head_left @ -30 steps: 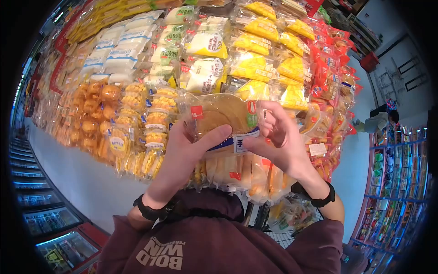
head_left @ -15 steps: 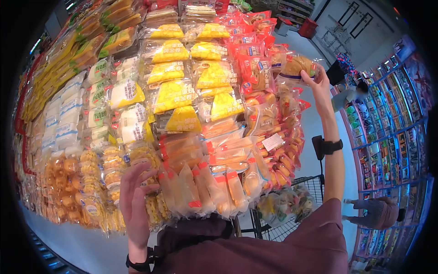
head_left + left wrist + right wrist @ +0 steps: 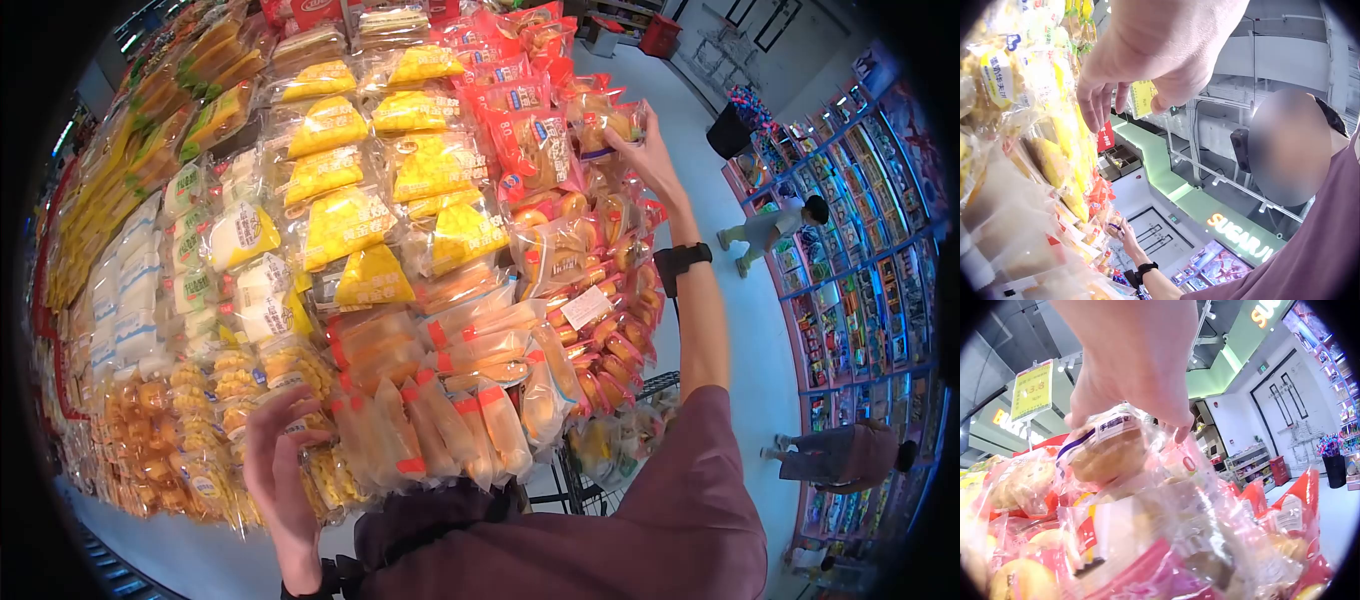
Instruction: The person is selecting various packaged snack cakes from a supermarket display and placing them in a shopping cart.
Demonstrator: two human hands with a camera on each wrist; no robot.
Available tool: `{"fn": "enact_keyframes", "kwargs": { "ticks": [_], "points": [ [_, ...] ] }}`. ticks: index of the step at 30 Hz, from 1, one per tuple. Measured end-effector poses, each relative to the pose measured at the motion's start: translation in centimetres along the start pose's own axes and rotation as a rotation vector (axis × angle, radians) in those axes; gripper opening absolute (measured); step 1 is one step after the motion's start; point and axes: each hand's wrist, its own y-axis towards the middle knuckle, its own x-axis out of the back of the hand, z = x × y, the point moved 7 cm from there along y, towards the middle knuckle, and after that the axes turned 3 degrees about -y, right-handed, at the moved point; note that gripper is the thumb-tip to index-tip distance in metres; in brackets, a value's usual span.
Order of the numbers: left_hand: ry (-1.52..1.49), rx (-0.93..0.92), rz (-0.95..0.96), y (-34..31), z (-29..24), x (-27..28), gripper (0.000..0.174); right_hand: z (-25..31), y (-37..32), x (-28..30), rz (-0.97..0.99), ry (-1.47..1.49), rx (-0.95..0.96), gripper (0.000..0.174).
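My right hand (image 3: 645,160) reaches out to the far right part of the bread display and grips a clear bag of bread (image 3: 618,122). In the right wrist view this bag of bread (image 3: 1107,450), with its blue stripe and white label, sits among other wrapped breads, my fingers at its top edge. Red-and-clear bread packets (image 3: 535,150) lie just left of that hand. My left hand (image 3: 278,465) hovers at the near edge, fingers loosely bent and holding nothing. It is nearest the wrapped yellow pastries (image 3: 330,475) and the bags of long rolls (image 3: 380,430).
Rows of yellow-labelled cake packs (image 3: 345,225) fill the middle of the display. A wire cart (image 3: 560,490) with bagged goods stands by my body. Two people (image 3: 775,230) are in the aisle by stocked shelves (image 3: 860,260) on the right.
The bag of bread went from between both hands at the centre to the far right in my right hand. My left hand let go and moved to the lower left.
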Motion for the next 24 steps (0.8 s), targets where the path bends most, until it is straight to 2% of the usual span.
{"fn": "enact_keyframes", "kwargs": {
  "ticks": [2, 5, 6, 9, 12, 15, 16, 24],
  "points": [
    [0.003, 0.010, -0.014, 0.1, 0.0, -0.1, 0.036, 1.6, 0.0, -1.1, 0.020, 0.233, -0.076, 0.118],
    [0.000, 0.006, -0.007, 0.4, -0.1, 0.0, 0.037, 3.1, -1.0, -2.8, 0.073, 0.183, -0.111, 0.109],
    [-0.005, 0.004, -0.006, 0.4, -0.1, 0.1, 0.037, 2.5, -0.8, -3.3, 0.048, 0.156, -0.061, 0.108],
    [-0.025, -0.008, 0.003, 0.3, -0.3, 0.4, 0.037, 1.9, -0.6, -3.8, -0.011, 0.120, -0.011, 0.116],
    [-0.031, -0.013, 0.004, 0.3, -0.3, 0.9, 0.038, 5.8, -1.2, -1.3, -0.304, -0.245, 0.319, 0.099],
    [-0.007, -0.021, -0.002, 0.3, -0.3, 1.6, 0.038, 7.3, -0.5, -2.2, -0.196, -0.344, 0.435, 0.069],
    [-0.006, -0.016, -0.008, 0.3, -0.3, 1.7, 0.038, 6.8, -0.4, -3.2, -0.145, -0.313, 0.393, 0.047],
    [-0.044, -0.022, -0.051, -0.1, -0.8, 2.3, 0.035, 8.0, -1.4, -4.3, -0.109, -0.381, 0.458, 0.046]
  ]
}}
